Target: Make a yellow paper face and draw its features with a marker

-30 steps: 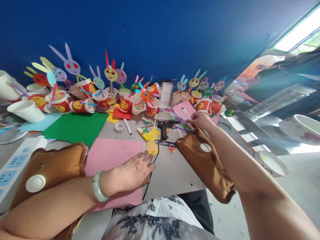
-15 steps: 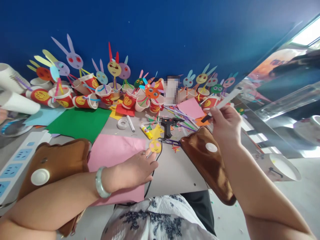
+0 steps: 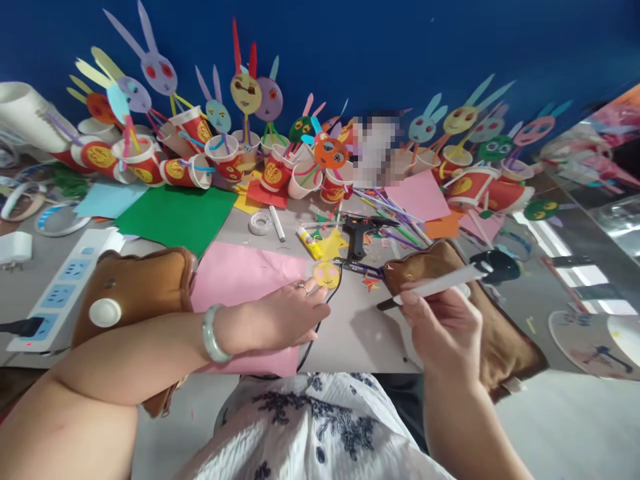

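Note:
Near the middle of the table lies a small yellow paper face (image 3: 327, 274) with pink cheeks and a smile. My left hand (image 3: 280, 313) rests palm down on the pink paper (image 3: 240, 273), fingers spread, its fingertips at the lower edge of the face. A white marker (image 3: 445, 281) with a dark end is gripped in my right hand (image 3: 445, 327), raised over the brown pouch (image 3: 500, 360); the dark end points left. Just behind the face lie a yellow star (image 3: 334, 244), a glue stick (image 3: 309, 242) and a black glue gun (image 3: 356, 237).
Paper cups (image 3: 277, 168) with rabbit-faced figures line the blue wall. Green paper (image 3: 175, 217), a second brown pouch (image 3: 135, 287) and a power strip (image 3: 65, 287) are at the left. A black cord (image 3: 313, 343) runs beside my left hand.
My right hand has come down and closer with the white marker, which now slants over the brown pouch. My left hand has stayed beside the yellow face. The camera view has shifted.

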`<state>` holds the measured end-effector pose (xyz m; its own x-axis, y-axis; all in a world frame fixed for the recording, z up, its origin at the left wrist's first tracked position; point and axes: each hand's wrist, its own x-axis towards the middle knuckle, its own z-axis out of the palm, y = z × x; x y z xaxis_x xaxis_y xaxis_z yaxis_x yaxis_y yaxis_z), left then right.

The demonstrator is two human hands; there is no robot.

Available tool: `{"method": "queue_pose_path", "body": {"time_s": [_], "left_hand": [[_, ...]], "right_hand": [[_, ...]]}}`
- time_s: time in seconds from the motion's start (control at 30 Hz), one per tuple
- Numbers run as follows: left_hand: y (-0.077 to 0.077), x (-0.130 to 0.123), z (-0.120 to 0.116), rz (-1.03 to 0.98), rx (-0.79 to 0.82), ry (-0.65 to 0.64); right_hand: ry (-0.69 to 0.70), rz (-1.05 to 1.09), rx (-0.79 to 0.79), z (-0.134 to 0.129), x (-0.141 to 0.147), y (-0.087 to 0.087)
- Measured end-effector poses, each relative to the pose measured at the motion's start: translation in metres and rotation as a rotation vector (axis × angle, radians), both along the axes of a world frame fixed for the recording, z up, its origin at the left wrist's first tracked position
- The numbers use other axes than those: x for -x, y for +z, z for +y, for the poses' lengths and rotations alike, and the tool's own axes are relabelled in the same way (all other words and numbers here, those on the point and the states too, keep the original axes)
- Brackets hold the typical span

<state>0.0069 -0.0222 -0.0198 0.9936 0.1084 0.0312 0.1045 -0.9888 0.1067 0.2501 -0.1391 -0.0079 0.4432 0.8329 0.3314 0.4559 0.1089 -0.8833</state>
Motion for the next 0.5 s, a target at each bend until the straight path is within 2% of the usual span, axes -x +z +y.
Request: {"method": "queue_pose_path", "body": {"time_s": [0.1,0.17,0.33,0.5], "left_hand": [[0.003,0.001,0.002,-0.019,0.04,-0.029],[0.004,0.001,0.004,-0.037,0.065,-0.041],[0.005,0.001,0.006,-0.074,0.139,-0.012],[0.009,-0.002,0.005,-0.077,0.136,0.025]], "right_hand": [[-0.05,-0.048,-0.014,0.0,0.01,-0.015],[-0.01,-0.082,-0.025,0.002,0.015,-0.02],[0.092,-0.12,-0.089,0.005,0.026,-0.022],[0.209,-0.126,-0.136,0.001,0.031,-0.024]]}}
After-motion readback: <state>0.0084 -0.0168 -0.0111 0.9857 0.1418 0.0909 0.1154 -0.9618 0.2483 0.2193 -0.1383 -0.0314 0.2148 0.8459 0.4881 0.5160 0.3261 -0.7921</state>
